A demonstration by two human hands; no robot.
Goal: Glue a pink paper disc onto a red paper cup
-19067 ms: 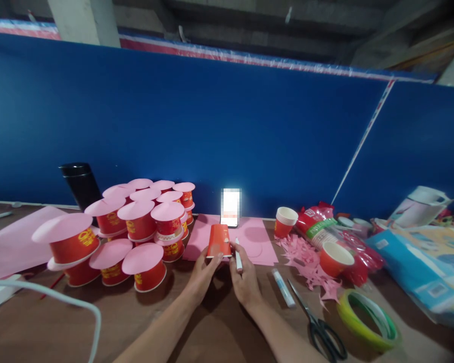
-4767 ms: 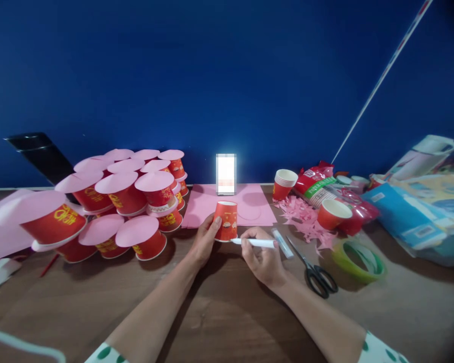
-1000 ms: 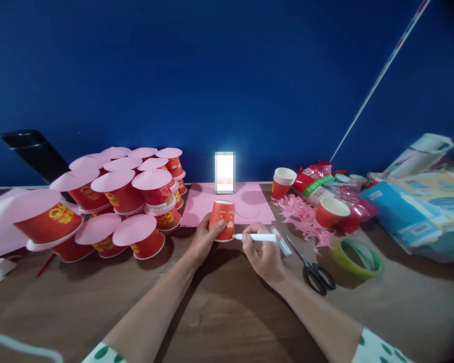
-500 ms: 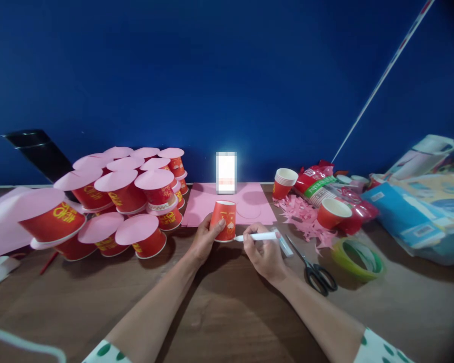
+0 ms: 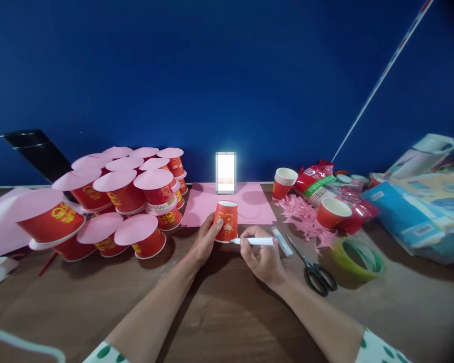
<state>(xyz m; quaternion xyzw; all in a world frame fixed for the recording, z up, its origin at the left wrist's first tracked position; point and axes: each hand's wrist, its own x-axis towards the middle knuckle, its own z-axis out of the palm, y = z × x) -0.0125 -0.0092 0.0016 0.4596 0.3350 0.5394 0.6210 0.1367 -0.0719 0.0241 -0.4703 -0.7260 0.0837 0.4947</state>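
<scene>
My left hand (image 5: 206, 237) is closed around a red paper cup (image 5: 227, 227) with gold print, its thumb against the cup's front. The cup is upside down, with its white rolled rim at the bottom. In my right hand (image 5: 261, 257) is a white pen (image 5: 260, 241), pinched and lying almost level. The pen's narrow tip points left at the cup's lower rim; whether it touches cannot be made out. A clear cap-like tube (image 5: 282, 242) lies just beyond the right hand, beside black-handled scissors (image 5: 318, 275).
Red cups topped with pink paper discs (image 5: 136, 229) stand stacked at left. Pink sheets (image 5: 249, 201) lie behind the held cup. To the right are paper scraps (image 5: 306, 219), nested cups (image 5: 283, 184), a loose cup (image 5: 331, 214), green tape (image 5: 357, 259) and a blue package (image 5: 401, 212).
The pen has shifted slightly left and down along the cup's lower rim, with my right hand's fingers moving along. The cup has turned a little in my left hand.
</scene>
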